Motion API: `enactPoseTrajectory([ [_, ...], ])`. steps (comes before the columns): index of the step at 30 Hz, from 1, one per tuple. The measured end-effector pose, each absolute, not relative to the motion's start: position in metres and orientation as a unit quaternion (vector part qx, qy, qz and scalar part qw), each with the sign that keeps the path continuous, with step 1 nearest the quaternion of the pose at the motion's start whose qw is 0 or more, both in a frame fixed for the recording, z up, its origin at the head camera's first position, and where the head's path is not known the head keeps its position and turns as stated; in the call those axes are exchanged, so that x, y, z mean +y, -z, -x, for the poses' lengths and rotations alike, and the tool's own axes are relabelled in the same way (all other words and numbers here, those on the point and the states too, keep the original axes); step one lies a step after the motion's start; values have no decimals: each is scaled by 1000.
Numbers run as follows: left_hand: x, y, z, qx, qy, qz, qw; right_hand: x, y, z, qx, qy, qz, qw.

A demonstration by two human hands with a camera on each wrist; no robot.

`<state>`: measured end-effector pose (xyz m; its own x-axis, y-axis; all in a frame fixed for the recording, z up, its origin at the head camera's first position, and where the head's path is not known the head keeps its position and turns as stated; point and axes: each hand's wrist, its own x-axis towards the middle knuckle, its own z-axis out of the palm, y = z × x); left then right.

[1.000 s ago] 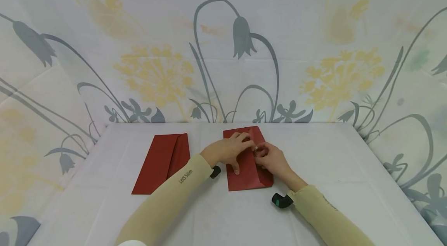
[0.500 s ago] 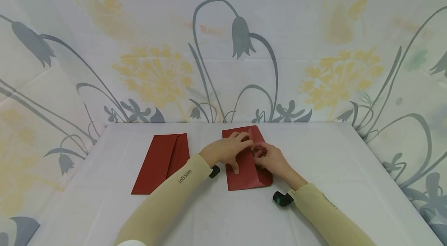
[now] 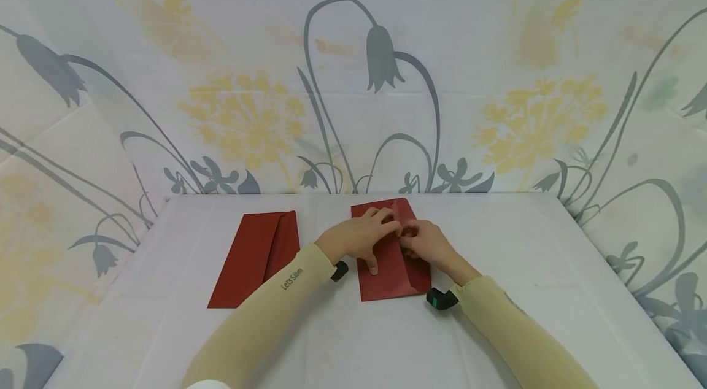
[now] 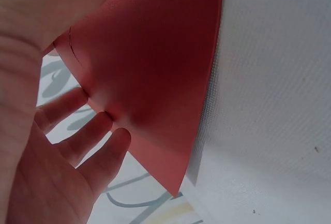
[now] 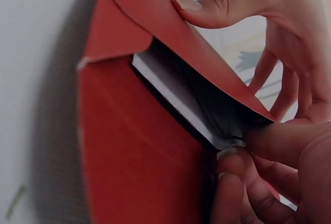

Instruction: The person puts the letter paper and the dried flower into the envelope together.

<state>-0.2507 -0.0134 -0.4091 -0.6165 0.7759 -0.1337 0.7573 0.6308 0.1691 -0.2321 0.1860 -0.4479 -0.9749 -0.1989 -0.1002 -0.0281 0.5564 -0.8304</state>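
Observation:
A red envelope [image 3: 381, 266] lies in the middle of the table, its flap side to the right. My left hand [image 3: 359, 238] holds it from the left, thumb on its face and curled fingers at the mouth's edge. In the left wrist view, those fingertips dent the red paper [image 4: 155, 69]. My right hand [image 3: 433, 248] is at the mouth, thumb and fingers pinching the end of a thin, pale, dark-edged insert [image 5: 173, 94]. The right wrist view shows most of this insert inside the mouth, its kind unclear. The flap [image 5: 134, 157] stands folded back.
A second red envelope [image 3: 245, 260] lies to the left, partly behind the left sleeve [image 3: 265, 309]. The white table [image 3: 525, 291] meets a flower-patterned cloth [image 3: 469, 39] at its back edge. A black wrist camera [image 3: 440, 299] hangs below the right wrist.
My right hand has shifted slightly up along the envelope's mouth, with its wrist moving away from me. The left hand and both envelopes have stayed in place.

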Motion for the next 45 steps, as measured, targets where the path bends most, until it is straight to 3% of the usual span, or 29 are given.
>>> enactPoseTrajectory([
  [8,-14,409,252,900,-49,-421,100,188,450,236,855,500,79,110],
  [15,-15,409,252,902,-45,-417,105,196,452,232,820,543,80,163],
  [22,-15,408,251,898,-53,-421,112,208,451,226,792,552,148,215],
  [34,-9,410,254,905,-44,-400,139,215,455,214,816,525,163,178],
  [45,-7,403,252,903,-33,-398,156,229,458,197,792,565,135,188],
])
